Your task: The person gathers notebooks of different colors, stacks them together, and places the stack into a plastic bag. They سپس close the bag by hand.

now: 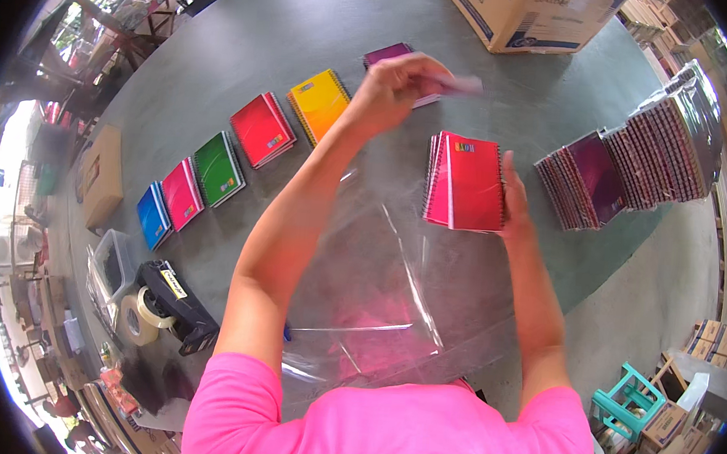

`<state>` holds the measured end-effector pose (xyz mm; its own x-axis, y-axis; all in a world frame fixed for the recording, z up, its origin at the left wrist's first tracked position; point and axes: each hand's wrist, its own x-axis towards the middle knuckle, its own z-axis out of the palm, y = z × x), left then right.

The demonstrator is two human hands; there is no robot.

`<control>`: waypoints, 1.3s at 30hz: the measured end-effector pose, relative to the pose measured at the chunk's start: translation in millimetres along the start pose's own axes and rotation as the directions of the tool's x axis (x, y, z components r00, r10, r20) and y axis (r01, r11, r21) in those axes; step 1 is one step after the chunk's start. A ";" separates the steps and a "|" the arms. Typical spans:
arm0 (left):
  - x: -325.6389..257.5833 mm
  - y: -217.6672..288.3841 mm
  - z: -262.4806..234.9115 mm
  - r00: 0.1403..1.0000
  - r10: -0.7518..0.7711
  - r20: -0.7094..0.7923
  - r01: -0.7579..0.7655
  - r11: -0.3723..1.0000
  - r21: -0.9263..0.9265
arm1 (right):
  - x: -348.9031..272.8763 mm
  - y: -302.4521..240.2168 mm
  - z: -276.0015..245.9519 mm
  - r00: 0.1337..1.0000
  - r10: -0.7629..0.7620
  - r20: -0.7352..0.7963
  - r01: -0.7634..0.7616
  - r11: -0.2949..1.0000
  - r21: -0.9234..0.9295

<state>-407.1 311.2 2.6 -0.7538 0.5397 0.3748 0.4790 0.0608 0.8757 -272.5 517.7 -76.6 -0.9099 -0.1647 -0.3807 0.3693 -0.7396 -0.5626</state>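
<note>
My left hand (403,82) is closed on a thin purple notebook (459,85), seen nearly edge-on and smeared by motion. It is over a stack of purple spiral notebooks (387,52), which it partly covers. My right hand (515,200) grips the right edge of a small fanned stack of red and pink spiral notebooks (474,184); the top cover is red. Left of these, a slanting row of notebook piles lies on the grey table: yellow (318,103), red (263,129), green (219,168), pink (183,193) and blue (154,215).
Wrapped notebook bundles (659,155) stand at the right edge, with a purple-covered pile (594,177) beside them. A cardboard box (534,20) sits at the back. Clear plastic film (377,270) spreads before me. A black tape dispenser (177,298) and plastic tub (114,264) are at left.
</note>
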 end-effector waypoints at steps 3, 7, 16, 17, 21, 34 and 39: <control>-21.2 5.8 1.4 0.919 0.157 0.363 -0.165 0.986 -0.011 | 2.9 3.7 9.8 0.963 -0.020 0.269 -0.036 0.979 0.200; -49.4 -24.5 -12.8 0.991 -0.045 0.128 0.013 0.970 0.243 | 5.7 18.4 5.1 0.960 0.190 0.207 -0.210 0.975 0.078; -73.5 -34.0 -47.0 0.962 0.059 -0.267 0.231 0.347 0.909 | 17.2 31.1 22.1 0.974 0.213 0.075 -0.203 0.971 -0.123; -65.4 -15.4 -36.3 0.972 0.117 -0.204 0.152 0.349 0.925 | 17.6 29.4 27.9 0.985 0.149 0.092 -0.148 0.989 -0.017; -69.8 46.2 61.9 0.932 0.161 0.325 -0.363 0.386 0.848 | 7.0 21.9 46.7 0.993 -0.009 0.119 -0.019 0.972 0.232; -7.4 -72.1 8.9 0.997 -0.076 -0.012 0.040 0.382 0.923 | -29.2 -1.2 -30.9 0.996 0.052 0.072 -0.057 0.995 0.076; -19.6 18.2 33.1 0.976 0.213 0.041 -0.135 0.450 0.883 | -28.0 -0.3 -8.8 0.996 -0.017 0.085 0.010 0.997 0.073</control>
<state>-368.7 329.5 1.1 -0.6155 0.5740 0.5400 0.7145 0.6956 0.0750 -245.5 528.3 -72.1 -0.9287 -0.2072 -0.3075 0.3449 -0.7873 -0.5112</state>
